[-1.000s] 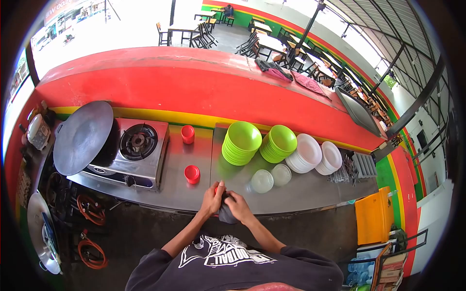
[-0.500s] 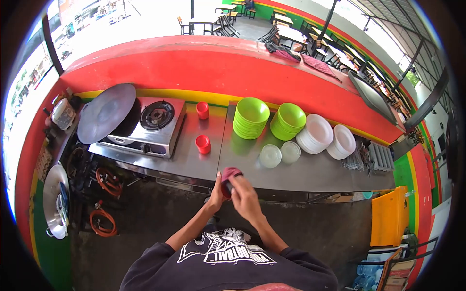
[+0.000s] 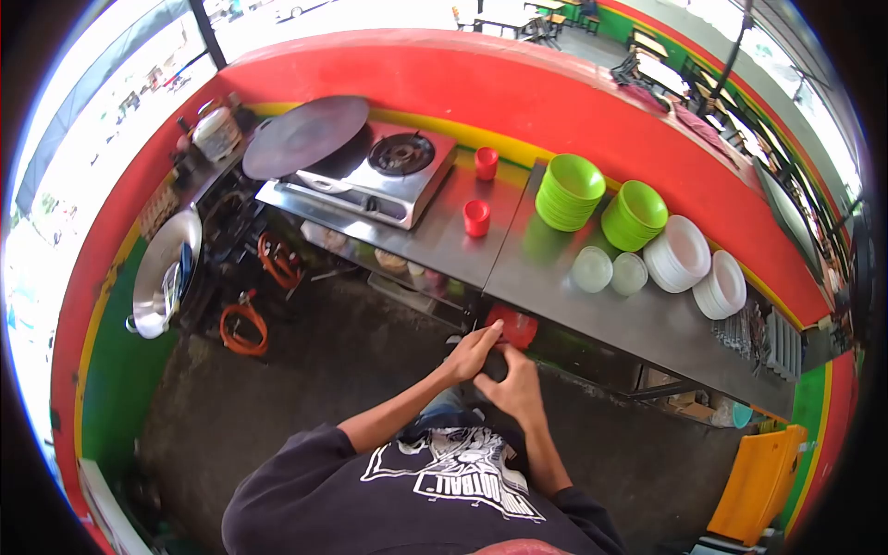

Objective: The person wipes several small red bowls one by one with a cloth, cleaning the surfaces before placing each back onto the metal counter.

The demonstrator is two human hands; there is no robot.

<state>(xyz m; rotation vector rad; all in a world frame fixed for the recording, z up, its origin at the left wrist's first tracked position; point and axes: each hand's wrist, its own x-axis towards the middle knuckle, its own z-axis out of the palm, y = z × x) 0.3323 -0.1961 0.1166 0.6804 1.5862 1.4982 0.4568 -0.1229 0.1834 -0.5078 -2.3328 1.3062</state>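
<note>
Both hands are together in front of my body, just off the front edge of the steel counter point(image 3: 407, 248). My left hand point(image 3: 470, 355) points up and right, its fingers closed against a small dark item point(image 3: 495, 367). Curled around that same item from the right is my right hand point(image 3: 516, 384). What the dark item is, I cannot tell, as the fingers cover much of it. A bright red plastic-looking thing point(image 3: 516, 327) shows just beyond my fingertips, below the counter edge.
On the counter stand a gas stove point(image 3: 388, 180), a large dark wok lid point(image 3: 310, 139), red cups point(image 3: 476, 218), green bowl stacks point(image 3: 566, 194), white bowl stacks point(image 3: 680, 254) and small clear bowls point(image 3: 592, 269). A metal wok point(image 3: 166, 268) sits left, a yellow panel point(image 3: 760, 486) right.
My view has swung left, so the counter sits further right. The maroon item between my hands no longer shows clearly; a dark item shows there now. My hands stay close together.
</note>
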